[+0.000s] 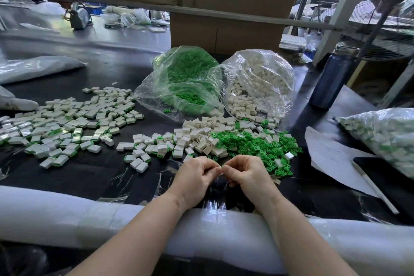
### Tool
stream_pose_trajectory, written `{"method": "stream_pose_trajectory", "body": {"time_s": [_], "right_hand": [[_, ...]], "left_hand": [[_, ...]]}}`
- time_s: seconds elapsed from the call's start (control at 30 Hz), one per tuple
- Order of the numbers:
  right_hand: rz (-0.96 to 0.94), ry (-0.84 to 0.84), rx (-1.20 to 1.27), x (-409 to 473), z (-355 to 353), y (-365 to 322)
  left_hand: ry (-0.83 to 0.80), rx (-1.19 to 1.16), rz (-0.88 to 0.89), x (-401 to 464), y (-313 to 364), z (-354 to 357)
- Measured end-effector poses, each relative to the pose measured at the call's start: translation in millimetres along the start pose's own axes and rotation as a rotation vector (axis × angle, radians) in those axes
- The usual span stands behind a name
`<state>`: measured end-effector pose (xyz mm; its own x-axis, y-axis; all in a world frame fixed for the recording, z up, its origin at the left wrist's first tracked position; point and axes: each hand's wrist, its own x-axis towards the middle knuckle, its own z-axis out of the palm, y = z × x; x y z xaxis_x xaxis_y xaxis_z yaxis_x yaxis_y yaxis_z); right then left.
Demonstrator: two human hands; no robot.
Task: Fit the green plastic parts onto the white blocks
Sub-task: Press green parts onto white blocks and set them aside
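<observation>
My left hand (197, 172) and my right hand (246, 172) meet fingertip to fingertip just above the black table, both with curled fingers. A sliver of a green plastic part (222, 166) shows between the fingertips; the rest of what they hold is hidden. Right behind the hands lies a heap of loose green parts (253, 143) and a heap of bare white blocks (201, 132). To the left spreads a wide pile of white blocks with green parts fitted (67, 123).
Two open clear bags stand behind the heaps, one of green parts (188, 78), one of white blocks (259, 83). A dark bottle (333, 76), a paper sheet (336, 159) and a filled bag (385, 139) lie right. White foam padding (67, 215) lines the table's near edge.
</observation>
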<state>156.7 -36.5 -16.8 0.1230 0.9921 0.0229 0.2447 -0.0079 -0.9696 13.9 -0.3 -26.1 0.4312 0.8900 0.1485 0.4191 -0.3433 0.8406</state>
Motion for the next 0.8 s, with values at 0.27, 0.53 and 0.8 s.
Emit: {"method": "stream_pose_trajectory", "body": {"time_s": [0.27,0.53,0.8], "right_hand": [[0.000,0.080,0.201,2.3,-1.1,4.9],[-0.069,0.023,0.180,0.9,-0.8,3.8],[-0.065,0.019,0.308,0.5,-1.7,3.6]], "left_hand": [[0.036,-0.212,-0.020,-0.1,4.7,0.2],[0.043,-0.242,-0.050,-1.1,7.5,-1.2],[0.014,-0.292,-0.020,0.1,8.2,-3.6]]}}
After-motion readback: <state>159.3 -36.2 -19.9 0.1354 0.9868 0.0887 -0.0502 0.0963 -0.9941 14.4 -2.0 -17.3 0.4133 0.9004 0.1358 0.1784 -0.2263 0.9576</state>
